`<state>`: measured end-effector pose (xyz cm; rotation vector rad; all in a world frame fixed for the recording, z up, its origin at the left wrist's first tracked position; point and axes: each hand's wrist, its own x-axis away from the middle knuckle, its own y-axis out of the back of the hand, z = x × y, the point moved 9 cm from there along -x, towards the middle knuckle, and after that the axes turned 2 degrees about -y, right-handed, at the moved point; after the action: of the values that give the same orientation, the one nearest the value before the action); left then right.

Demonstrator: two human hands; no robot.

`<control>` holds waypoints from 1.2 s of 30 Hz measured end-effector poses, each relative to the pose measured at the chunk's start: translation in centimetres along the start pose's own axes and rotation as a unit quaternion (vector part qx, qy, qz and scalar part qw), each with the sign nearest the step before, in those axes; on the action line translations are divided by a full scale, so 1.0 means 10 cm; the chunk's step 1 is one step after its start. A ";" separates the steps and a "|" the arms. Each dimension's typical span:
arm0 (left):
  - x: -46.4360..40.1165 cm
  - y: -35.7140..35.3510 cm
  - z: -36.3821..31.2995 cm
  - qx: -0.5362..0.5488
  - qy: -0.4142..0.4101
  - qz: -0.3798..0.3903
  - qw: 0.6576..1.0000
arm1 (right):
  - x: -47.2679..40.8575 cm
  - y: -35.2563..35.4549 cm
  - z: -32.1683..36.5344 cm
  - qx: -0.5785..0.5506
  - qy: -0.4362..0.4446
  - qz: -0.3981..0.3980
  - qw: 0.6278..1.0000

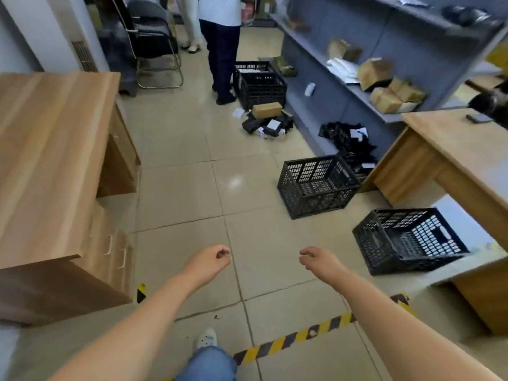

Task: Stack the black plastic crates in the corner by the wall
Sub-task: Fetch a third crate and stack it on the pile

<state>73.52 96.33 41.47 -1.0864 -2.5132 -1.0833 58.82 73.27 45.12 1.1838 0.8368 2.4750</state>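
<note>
On tiled floor (178,188), crates (316,185) lie beyond empty, loosely curled left hand (209,261) and right hand (319,261).

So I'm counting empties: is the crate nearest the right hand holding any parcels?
No, the nearest crate shows only its bare mesh floor inside.

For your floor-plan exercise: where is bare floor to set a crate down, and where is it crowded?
Bare tiles run between the left desk and the two near crates. It is crowded by the shelves: parcels and bags.

Two crates (317,185) (409,240) sit right, beside the desk (453,149).
</note>
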 end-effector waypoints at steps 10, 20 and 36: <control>-1.44 -0.12 -0.87 -0.007 -0.047 0.023 0.999 | -0.74 1.04 -0.21 -0.043 -0.046 -0.088 0.994; -2.99 0.06 -1.60 -0.097 -0.084 0.079 0.989 | -1.74 1.86 -0.05 -0.070 -0.103 -0.115 0.986; -4.70 -0.86 -2.80 -0.065 -0.043 0.092 0.993 | -3.16 3.51 -1.05 -0.109 -0.142 -0.116 0.977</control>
<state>98.08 46.98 36.21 -1.3965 -2.3747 -1.1849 70.67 26.47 41.51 1.2433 0.5722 2.0867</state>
